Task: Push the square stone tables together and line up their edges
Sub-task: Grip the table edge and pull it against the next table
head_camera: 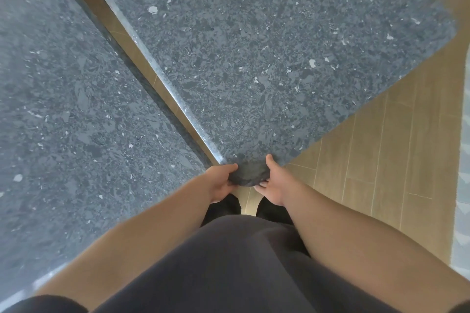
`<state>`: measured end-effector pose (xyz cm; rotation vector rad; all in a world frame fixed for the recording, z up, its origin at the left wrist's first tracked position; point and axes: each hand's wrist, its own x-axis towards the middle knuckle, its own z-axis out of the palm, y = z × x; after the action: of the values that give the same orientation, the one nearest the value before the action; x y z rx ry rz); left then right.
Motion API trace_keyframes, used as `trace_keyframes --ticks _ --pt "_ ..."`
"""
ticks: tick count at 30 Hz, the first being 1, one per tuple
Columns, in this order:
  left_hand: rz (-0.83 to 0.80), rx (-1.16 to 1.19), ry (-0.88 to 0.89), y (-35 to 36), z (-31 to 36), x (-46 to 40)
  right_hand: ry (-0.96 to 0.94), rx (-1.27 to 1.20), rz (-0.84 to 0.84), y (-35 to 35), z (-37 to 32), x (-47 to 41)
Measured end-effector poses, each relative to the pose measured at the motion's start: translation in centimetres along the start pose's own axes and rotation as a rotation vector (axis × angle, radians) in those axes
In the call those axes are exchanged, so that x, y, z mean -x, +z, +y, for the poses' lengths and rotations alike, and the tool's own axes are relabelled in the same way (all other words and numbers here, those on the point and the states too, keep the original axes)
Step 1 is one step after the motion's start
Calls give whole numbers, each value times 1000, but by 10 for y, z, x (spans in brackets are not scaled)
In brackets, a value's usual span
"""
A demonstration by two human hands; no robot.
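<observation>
Both hands clamp the near corner of the right stone table (267,58), at about 6 o'clock of the frame's centre. The left hand (220,183) curls around the corner from its 9 o'clock side, thumb lying on the top surface and the other fingers tucked beneath the slab, mostly hidden. The right hand (273,184) grips from the 3 o'clock side, thumb raised against the edge and fingers wrapped under the rim, their tips just visible below the stone. Both forearms reach straight forward from the body, bare, converging on that corner with wrists nearly level. The right stone table spreads from the hands toward 12 and 2 o'clock; the left stone table (63,109) fills the 9 to 11 o'clock area. The two slabs lie apart, with a narrow wedge of wooden floor (368,160) showing between them, wider toward 11 o'clock and almost closed near the hands. Nothing rests on either top.
</observation>
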<state>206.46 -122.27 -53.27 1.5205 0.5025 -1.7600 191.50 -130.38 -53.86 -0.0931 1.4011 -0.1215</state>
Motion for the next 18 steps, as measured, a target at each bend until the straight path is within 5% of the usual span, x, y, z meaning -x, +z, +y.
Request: trace_keyframes --ticks 5,11,18 --pt "98 -101 67 -2 -2 22 95 292 1 -13 -26 9" --pt "204 -138 345 10 -10 72 103 625 -121 -46 -78 44" --pt "167 -66 583 138 -17 116 -130 511 -248 -117 -167 106"
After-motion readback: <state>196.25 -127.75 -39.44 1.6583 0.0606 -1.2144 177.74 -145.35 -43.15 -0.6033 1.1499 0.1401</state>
